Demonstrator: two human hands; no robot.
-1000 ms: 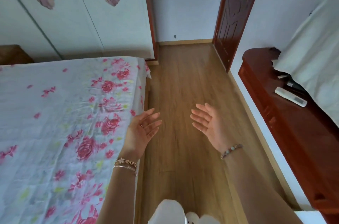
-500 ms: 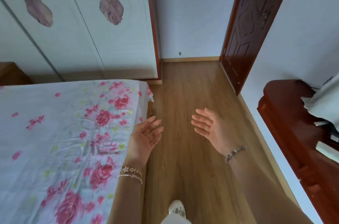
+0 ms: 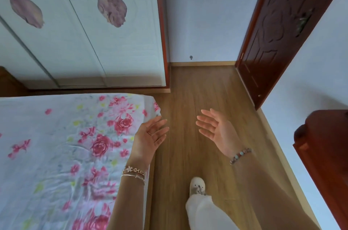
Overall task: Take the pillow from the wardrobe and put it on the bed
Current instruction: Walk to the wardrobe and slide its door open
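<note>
The bed point(image 3: 56, 145), in a rose-print sheet, fills the lower left. Beyond its far edge stands the wardrobe point(image 3: 84, 32), its doors shut; no pillow shows. Just right of the bed's corner the left hand point(image 3: 148, 138) hovers, fingers straight and empty. Farther right of the bed, over the floor point(image 3: 190, 98), the right hand point(image 3: 218, 131) is likewise spread, holding nothing.

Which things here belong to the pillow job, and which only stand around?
For the job: wardrobe, doors closed; bed; left hand and right hand, both empty. No pillow visible.

Only around: dark wooden door; red-brown cabinet.
</note>
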